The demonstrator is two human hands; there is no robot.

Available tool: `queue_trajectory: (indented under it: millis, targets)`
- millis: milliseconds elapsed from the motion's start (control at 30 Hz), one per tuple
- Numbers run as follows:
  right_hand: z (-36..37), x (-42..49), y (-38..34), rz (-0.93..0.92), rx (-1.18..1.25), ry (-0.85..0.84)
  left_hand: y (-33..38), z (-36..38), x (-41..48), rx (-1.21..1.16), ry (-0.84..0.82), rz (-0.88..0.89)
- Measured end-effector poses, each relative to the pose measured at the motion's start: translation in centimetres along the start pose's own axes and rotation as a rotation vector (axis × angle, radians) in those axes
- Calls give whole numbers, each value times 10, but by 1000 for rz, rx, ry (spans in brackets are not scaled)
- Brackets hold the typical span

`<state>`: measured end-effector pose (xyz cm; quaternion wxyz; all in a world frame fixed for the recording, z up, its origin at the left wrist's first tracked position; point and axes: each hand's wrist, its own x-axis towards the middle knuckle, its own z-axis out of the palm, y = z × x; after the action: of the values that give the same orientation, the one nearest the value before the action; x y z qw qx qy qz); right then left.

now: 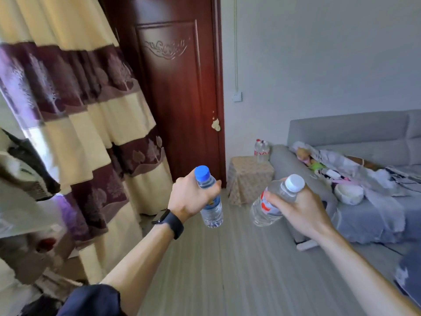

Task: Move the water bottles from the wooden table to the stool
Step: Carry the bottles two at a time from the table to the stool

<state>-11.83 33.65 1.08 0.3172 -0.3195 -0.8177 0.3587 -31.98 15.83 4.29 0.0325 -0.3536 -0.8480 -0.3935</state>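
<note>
My left hand (190, 197) grips a clear water bottle with a blue cap (210, 208) around its upper part, held upright in the air. My right hand (300, 210) holds a second clear bottle with a white cap and a red label (268, 207), tilted to the right. Ahead, near the door, stands the stool (248, 179) under a beige patterned cloth. Clear bottles with red labels (261, 150) stand at its far right corner. Both hands are well short of the stool. The wooden table is out of view.
A grey sofa (341, 133) strewn with clothes and a white bowl fills the right side. A dark red door (177, 87) is behind the stool. A striped curtain (91, 133) hangs at the left, with clutter below it. Pale floor stretches between me and the stool.
</note>
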Motion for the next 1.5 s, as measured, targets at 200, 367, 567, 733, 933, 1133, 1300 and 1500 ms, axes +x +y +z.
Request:
queue_trajectory:
  millis: [200, 367, 567, 733, 933, 1133, 1300, 1500]
  targets:
    - [3, 127, 47, 29, 35, -2, 20, 59, 120, -36, -8, 3]
    - [8, 234, 78, 27, 81, -26, 24, 100, 218, -60, 16, -21]
    - [31, 347, 117, 16, 131, -35, 8, 166, 329, -57, -28, -51]
    - [65, 447, 155, 50, 122, -38, -17, 232, 428, -58, -78, -72]
    - [89, 551, 198, 156, 119, 10, -30, 307, 548, -84, -171, -93]
    - [98, 642, 264, 254, 124, 51, -28, 401, 641, -79, -275, -89]
    - [109, 733, 329, 304, 141, 53, -31, 495, 721, -56, -317, -127]
    - [104, 839, 393, 352, 126, -19, -34, 580, 797, -96, -328, -330]
